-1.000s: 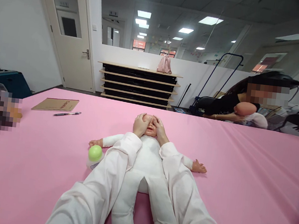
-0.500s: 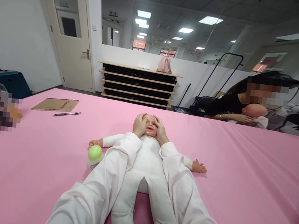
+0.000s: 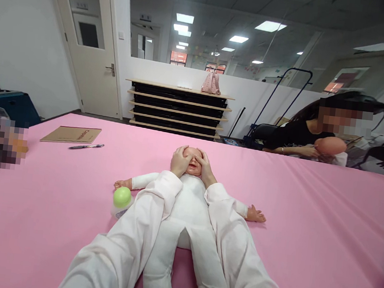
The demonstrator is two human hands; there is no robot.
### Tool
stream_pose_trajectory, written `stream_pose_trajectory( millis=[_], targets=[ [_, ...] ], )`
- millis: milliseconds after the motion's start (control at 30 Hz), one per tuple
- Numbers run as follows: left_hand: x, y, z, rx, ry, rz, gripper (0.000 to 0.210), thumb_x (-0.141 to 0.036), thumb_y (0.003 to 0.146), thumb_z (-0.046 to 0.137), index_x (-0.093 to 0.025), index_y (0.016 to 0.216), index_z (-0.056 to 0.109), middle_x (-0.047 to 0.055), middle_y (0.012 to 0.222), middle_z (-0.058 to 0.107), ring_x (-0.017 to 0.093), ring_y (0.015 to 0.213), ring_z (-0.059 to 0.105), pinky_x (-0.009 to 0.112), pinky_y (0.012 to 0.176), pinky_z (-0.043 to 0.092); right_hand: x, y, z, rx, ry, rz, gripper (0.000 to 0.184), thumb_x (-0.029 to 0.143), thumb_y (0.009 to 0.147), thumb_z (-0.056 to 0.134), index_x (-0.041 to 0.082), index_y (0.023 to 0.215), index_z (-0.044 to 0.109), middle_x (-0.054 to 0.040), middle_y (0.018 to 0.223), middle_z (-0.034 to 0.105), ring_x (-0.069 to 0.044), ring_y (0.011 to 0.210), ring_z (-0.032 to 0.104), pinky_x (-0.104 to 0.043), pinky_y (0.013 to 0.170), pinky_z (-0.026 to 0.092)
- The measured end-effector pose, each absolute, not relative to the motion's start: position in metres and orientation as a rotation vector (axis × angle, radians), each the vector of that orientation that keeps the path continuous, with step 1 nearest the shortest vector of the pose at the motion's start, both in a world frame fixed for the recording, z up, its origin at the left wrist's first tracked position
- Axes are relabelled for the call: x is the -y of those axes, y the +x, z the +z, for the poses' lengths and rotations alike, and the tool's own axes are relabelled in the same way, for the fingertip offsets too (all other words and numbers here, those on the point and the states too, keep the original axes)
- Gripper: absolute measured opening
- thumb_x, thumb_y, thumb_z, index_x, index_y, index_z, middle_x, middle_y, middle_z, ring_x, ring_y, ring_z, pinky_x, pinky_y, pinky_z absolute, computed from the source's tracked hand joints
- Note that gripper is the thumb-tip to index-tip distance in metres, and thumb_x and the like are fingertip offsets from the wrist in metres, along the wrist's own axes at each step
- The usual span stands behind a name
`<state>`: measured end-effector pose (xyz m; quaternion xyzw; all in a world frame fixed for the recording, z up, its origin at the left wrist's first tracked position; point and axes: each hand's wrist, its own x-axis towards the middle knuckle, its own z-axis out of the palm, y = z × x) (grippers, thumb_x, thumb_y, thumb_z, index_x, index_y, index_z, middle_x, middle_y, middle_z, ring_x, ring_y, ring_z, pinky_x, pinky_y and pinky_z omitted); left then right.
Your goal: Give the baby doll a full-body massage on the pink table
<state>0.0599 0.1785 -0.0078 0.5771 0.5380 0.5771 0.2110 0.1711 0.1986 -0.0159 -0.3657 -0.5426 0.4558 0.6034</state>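
Observation:
A baby doll [image 3: 190, 199] with a white cloth body lies on its back, legs toward me and arms spread out. My left hand [image 3: 180, 161] cups one side of its head, and my right hand [image 3: 206, 166] cups the other. Both thumbs lie across the doll's eye area, hiding the eyes, while its mouth shows below them. The fingers curve around the head, partly out of sight. Beside my left forearm stands a bottle with a green cap [image 3: 122, 197], close to the doll's hand and partly covered by my sleeve.
A pink cloth [image 3: 306, 240] covers the table. A brown notebook [image 3: 71, 134] and a pen [image 3: 86, 146] lie at the far left. Across the table at right, another person [image 3: 293, 137] holds a second doll [image 3: 331, 145]. A low shelf [image 3: 178, 110] stands against the wall behind.
My thumbs have shifted inward over the doll's eyes, which were visible before. The other person's doll has moved slightly to the right.

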Motion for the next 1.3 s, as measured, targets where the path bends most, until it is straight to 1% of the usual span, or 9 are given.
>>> stream_pose_trajectory(
  millis=[133, 467, 567, 733, 833, 967, 1100, 1233, 1300],
  targets=[
    [-0.178, 0.06, -0.007, -1.513, 1.632, 1.588, 0.04, -0.024, 0.071, 0.056, -0.018, 0.11, 0.054, 0.007, 0.116, 0.054, 0.019, 0.109, 0.047, 0.031, 0.097, 0.034, -0.197, 0.171, -0.015, 1.257, -0.842, 1.048, 0.04, 0.034, 0.056, 0.06, 0.023, 0.094, 0.054, -0.0029, 0.108, 0.052, -0.022, 0.108, 0.044, -0.036, 0.098, 0.031],
    [-0.174, 0.061, -0.004, -1.508, 1.644, 1.578, 0.04, -0.024, 0.071, 0.057, -0.017, 0.11, 0.054, 0.008, 0.115, 0.054, 0.019, 0.11, 0.047, 0.03, 0.097, 0.033, -0.194, 0.169, -0.011, 1.225, -0.853, 1.084, 0.038, 0.032, 0.055, 0.056, 0.023, 0.092, 0.054, -0.002, 0.105, 0.052, -0.021, 0.107, 0.043, -0.035, 0.097, 0.032],
    [-0.176, 0.06, -0.005, -1.51, 1.641, 1.576, 0.038, -0.023, 0.072, 0.054, -0.018, 0.11, 0.054, 0.007, 0.116, 0.054, 0.019, 0.11, 0.046, 0.031, 0.097, 0.033, -0.196, 0.169, -0.012, 1.23, -0.855, 1.068, 0.036, 0.032, 0.056, 0.054, 0.024, 0.091, 0.054, -0.0011, 0.104, 0.052, -0.02, 0.108, 0.043, -0.034, 0.099, 0.03],
    [-0.179, 0.06, -0.007, -1.477, 1.566, 1.597, 0.035, -0.022, 0.076, 0.045, -0.016, 0.109, 0.055, 0.007, 0.116, 0.054, 0.018, 0.11, 0.047, 0.03, 0.097, 0.034, -0.203, 0.169, -0.019, 1.205, -0.858, 1.04, 0.034, 0.037, 0.06, 0.047, 0.024, 0.09, 0.055, -0.0001, 0.102, 0.055, -0.019, 0.105, 0.044, -0.034, 0.098, 0.03],
    [-0.181, 0.061, -0.008, -1.452, 1.502, 1.607, 0.035, -0.02, 0.078, 0.04, -0.016, 0.109, 0.055, 0.006, 0.117, 0.054, 0.017, 0.11, 0.047, 0.028, 0.096, 0.035, -0.208, 0.169, -0.022, 1.191, -0.847, 1.03, 0.033, 0.036, 0.06, 0.043, 0.023, 0.088, 0.056, -0.0001, 0.101, 0.056, -0.019, 0.105, 0.045, -0.033, 0.097, 0.031],
    [-0.181, 0.061, -0.008, -1.437, 1.476, 1.618, 0.036, -0.019, 0.077, 0.039, -0.017, 0.109, 0.056, 0.006, 0.116, 0.055, 0.017, 0.11, 0.048, 0.029, 0.096, 0.035, -0.21, 0.17, -0.023, 1.18, -0.847, 1.02, 0.032, 0.035, 0.061, 0.041, 0.024, 0.087, 0.056, 0.0001, 0.101, 0.057, -0.019, 0.104, 0.046, -0.034, 0.096, 0.033],
    [-0.18, 0.06, -0.008, -1.453, 1.533, 1.615, 0.035, -0.021, 0.076, 0.043, -0.016, 0.109, 0.056, 0.007, 0.116, 0.055, 0.018, 0.11, 0.048, 0.03, 0.097, 0.035, -0.205, 0.17, -0.021, 1.209, -0.846, 1.04, 0.032, 0.036, 0.062, 0.047, 0.024, 0.089, 0.056, -0.0003, 0.104, 0.056, -0.02, 0.106, 0.045, -0.035, 0.097, 0.032],
    [-0.179, 0.06, -0.008, -1.47, 1.6, 1.623, 0.038, -0.023, 0.073, 0.051, -0.015, 0.11, 0.055, 0.008, 0.116, 0.055, 0.019, 0.108, 0.048, 0.031, 0.096, 0.035, -0.197, 0.17, -0.015, 1.248, -0.855, 1.055, 0.041, 0.036, 0.058, 0.06, 0.022, 0.095, 0.054, -0.0027, 0.107, 0.052, -0.021, 0.108, 0.045, -0.035, 0.098, 0.031],
    [-0.179, 0.06, -0.009, -1.479, 1.6, 1.623, 0.039, -0.024, 0.072, 0.053, -0.016, 0.11, 0.054, 0.008, 0.116, 0.055, 0.019, 0.108, 0.048, 0.031, 0.096, 0.035, -0.194, 0.169, -0.013, 1.261, -0.858, 1.043, 0.043, 0.037, 0.056, 0.063, 0.021, 0.096, 0.053, -0.0035, 0.108, 0.052, -0.021, 0.108, 0.044, -0.035, 0.099, 0.031]
  ],
)
